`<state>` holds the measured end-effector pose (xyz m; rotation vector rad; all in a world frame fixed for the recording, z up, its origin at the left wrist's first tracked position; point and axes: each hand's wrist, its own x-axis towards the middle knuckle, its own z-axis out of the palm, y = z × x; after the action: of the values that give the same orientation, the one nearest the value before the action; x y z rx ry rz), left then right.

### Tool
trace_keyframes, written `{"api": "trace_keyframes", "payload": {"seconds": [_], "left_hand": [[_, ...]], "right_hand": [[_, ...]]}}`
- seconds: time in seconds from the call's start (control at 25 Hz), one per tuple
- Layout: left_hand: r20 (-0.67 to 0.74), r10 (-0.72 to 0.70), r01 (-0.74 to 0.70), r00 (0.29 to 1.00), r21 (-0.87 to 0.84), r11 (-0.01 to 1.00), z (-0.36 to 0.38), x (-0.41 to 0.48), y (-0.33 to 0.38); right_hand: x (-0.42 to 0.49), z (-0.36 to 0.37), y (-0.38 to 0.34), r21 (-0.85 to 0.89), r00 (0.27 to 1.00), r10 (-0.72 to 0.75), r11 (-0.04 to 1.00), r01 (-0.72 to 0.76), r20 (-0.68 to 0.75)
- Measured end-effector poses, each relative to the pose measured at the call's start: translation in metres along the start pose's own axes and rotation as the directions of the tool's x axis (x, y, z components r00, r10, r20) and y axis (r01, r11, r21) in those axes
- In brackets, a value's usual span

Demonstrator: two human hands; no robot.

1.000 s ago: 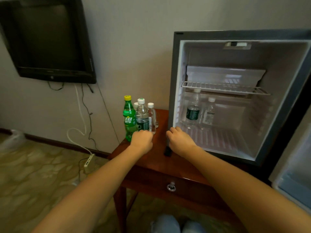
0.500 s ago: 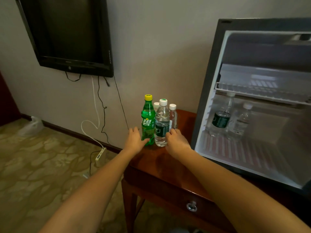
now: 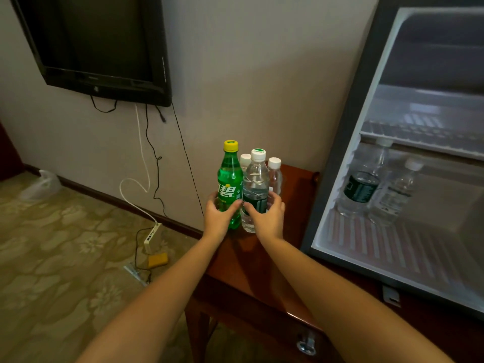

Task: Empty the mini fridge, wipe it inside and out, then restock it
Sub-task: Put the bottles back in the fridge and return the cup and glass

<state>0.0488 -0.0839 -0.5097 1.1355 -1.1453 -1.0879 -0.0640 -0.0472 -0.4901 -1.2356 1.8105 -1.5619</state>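
The mini fridge (image 3: 337,158) stands open on a wooden side table (image 3: 262,268). Inside, on its floor, stand two clear water bottles, one with a dark label (image 3: 362,184) and one with a pale label (image 3: 398,195), under a wire shelf (image 3: 419,132). Beside the fridge a green soda bottle (image 3: 230,179) with a yellow cap and a water bottle (image 3: 255,179) with a dark label stand upright, two smaller bottles (image 3: 275,174) behind them. My left hand (image 3: 220,216) grips the soda bottle. My right hand (image 3: 267,216) grips the water bottle.
A black television (image 3: 97,45) hangs on the wall at the left, cables trailing down to a power strip (image 3: 152,234) on the patterned carpet. A yellow sponge (image 3: 158,259) lies next to the strip. A white plastic bag (image 3: 43,184) sits by the baseboard.
Both hands have moved forward from the table's front and closed round the two front bottles. The view has swung left, so the fridge sits further right.
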Motion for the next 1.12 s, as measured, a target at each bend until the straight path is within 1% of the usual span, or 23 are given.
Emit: {"api": "trace_keyframes", "payload": {"seconds": [0.12,0.28,0.4,0.52,0.6,0.68,0.72,0.8,0.88,1.0,1.12], "left_hand": [[-0.01,0.016,-0.016,1.0,-0.036,0.999,0.002,-0.003,-0.003],[-0.03,0.023,-0.024,0.999,-0.019,1.0,0.0,-0.003,0.0],[-0.072,0.06,-0.062,0.996,-0.035,0.997,-0.001,-0.013,0.007],[-0.083,0.084,-0.09,0.993,-0.074,0.993,-0.004,-0.038,0.012],[-0.068,0.113,-0.119,0.991,-0.09,0.989,-0.006,-0.066,0.017],[-0.025,0.146,-0.148,0.989,-0.116,0.982,-0.005,-0.1,0.027],[0.01,0.168,-0.165,0.986,-0.134,0.977,-0.001,-0.118,0.032],[0.108,0.227,-0.207,0.968,-0.174,0.963,0.016,-0.152,0.044],[0.211,0.25,-0.21,0.945,-0.196,0.958,0.046,-0.181,0.051],[0.341,0.19,-0.124,0.92,-0.206,0.971,0.104,-0.214,0.054],[0.411,0.114,-0.049,0.904,-0.166,0.985,0.165,-0.231,0.053]], "right_hand": [[0.001,0.011,0.01,-0.049,0.999,-0.016,0.999,0.015,-0.027],[0.006,0.015,0.014,-0.146,0.998,-0.052,0.988,0.045,-0.043],[0.004,0.01,0.012,-0.133,0.995,-0.089,0.988,0.082,-0.045],[-0.014,-0.012,0.011,-0.11,0.988,-0.152,0.982,0.152,0.01],[-0.035,-0.04,0.006,-0.104,0.982,-0.177,0.978,0.183,0.066],[-0.061,-0.078,0.001,-0.048,0.969,-0.224,0.972,0.23,0.101],[-0.075,-0.1,-0.001,-0.011,0.963,-0.25,0.968,0.252,0.096],[-0.101,-0.147,-0.002,-0.002,0.963,-0.266,0.964,0.266,0.039],[-0.115,-0.194,0.003,-0.04,0.966,-0.255,0.966,0.254,-0.045],[-0.121,-0.263,0.011,-0.124,0.956,-0.222,0.972,0.201,-0.19],[-0.11,-0.314,0.023,-0.206,0.947,-0.131,0.976,0.072,-0.292]]}}
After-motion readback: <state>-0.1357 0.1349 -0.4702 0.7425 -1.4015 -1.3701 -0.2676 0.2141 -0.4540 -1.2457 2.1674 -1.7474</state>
